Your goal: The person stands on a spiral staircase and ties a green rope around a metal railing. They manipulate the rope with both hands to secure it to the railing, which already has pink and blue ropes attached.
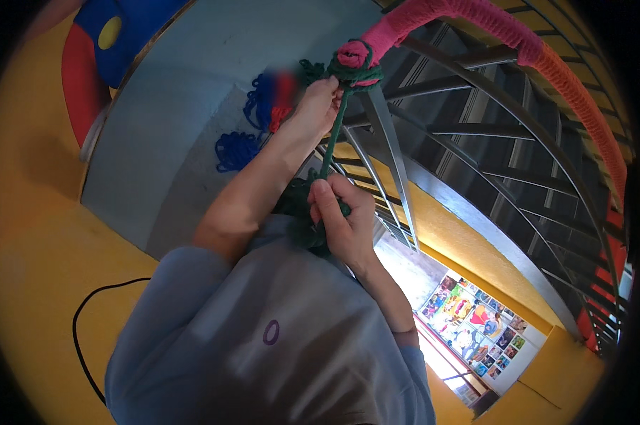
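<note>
A metal stair handrail is covered in pink yarn wrapping point(444, 13), and thick green yarn point(346, 73) is wound around its near end. My left hand point(318, 106) is up against that end, its fingers closed on the green yarn just below the windings. From there a strand point(333, 134) runs taut down to my right hand point(342, 216). That hand is closed around the strand, thumb on top. A loose green bundle point(298, 202) hangs beside my right hand, partly hidden by my hand and left forearm.
Blue yarn point(236, 151) and red yarn point(280, 117) lie beyond my left forearm. Metal railing bars point(391, 142) and dark stairs point(497, 106) are at the right, where the wrapping turns orange point(582, 92). A picture-covered board point(476, 326) shows below. A black cable point(79, 329) curves at lower left.
</note>
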The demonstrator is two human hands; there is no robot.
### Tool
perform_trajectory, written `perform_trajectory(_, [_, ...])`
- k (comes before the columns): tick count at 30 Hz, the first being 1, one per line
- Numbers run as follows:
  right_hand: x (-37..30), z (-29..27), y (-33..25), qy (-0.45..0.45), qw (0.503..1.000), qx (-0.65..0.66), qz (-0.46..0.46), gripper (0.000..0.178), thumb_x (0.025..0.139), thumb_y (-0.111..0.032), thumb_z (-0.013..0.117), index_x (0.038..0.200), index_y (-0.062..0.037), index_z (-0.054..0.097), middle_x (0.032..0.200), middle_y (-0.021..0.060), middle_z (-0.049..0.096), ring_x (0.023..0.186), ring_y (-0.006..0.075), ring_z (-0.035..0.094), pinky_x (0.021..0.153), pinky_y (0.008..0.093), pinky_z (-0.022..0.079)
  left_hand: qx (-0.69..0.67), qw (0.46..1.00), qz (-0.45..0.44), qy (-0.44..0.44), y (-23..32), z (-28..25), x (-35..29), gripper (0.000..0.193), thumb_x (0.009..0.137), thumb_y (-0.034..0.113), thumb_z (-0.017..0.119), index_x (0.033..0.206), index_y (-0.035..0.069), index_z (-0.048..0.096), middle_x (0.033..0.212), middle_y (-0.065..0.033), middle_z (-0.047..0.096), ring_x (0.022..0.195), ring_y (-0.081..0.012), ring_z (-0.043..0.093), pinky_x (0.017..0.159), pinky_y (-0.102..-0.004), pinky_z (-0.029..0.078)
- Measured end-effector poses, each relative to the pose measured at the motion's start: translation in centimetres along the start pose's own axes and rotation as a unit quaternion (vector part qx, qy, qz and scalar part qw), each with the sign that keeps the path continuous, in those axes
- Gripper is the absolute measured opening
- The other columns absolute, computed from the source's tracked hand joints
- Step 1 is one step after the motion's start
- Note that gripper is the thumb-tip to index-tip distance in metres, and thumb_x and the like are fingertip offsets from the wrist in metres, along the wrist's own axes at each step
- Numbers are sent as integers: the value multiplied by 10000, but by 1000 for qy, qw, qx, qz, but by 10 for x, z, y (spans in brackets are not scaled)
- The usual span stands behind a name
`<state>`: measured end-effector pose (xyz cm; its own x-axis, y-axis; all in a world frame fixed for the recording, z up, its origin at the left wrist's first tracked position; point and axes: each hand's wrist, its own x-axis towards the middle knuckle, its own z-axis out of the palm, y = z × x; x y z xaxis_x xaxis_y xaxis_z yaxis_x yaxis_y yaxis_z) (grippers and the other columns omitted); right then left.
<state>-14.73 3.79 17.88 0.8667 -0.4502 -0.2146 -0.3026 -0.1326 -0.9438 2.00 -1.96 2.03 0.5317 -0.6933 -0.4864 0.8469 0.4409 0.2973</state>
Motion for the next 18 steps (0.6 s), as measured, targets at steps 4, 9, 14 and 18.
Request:
perform_trajectory(4, [12, 8, -6, -31, 999, 32, -13, 271, 935, -165, 508, 725, -2, 562, 577, 23, 526, 539, 70, 491, 504, 230, 376, 164, 986, -14, 12, 4, 6, -14, 183, 919, 166, 532, 801, 25, 536, 672, -37, 490, 527, -123, 431, 469, -266, 364])
perform_trajectory(9, [36, 13, -10, -94, 993, -22, -71, 248, 926, -138, 516, 736, 11, 568, 593, 50, 548, 529, 96, 506, 501, 253, 395, 127, 985, -116, 11, 26, 28, -33, 184, 958, 190, 459, 902, 26, 520, 740, -32, 488, 597, -85, 440, 455, -208, 335])
perform_trajectory(14, [49, 23, 8, -151, 977, -93, -117, 246, 922, -143, 537, 733, 13, 560, 601, 41, 547, 541, 103, 516, 506, 265, 402, 238, 928, -261, -114, 54, 14, -31, 193, 977, 209, 403, 901, 49, 480, 638, 28, 372, 533, -59, 333, 430, -196, 267])
perform_trajectory(18, [55, 12, 24, -162, 972, -123, -115, 175, 892, -155, 586, 854, 13, 620, 710, 129, 622, 602, 210, 591, 602, 305, 466, 316, 903, -259, -131, 65, 9, -22, 199, 971, 236, 412, 885, 74, 489, 560, 76, 314, 474, -38, 296, 391, -209, 206])
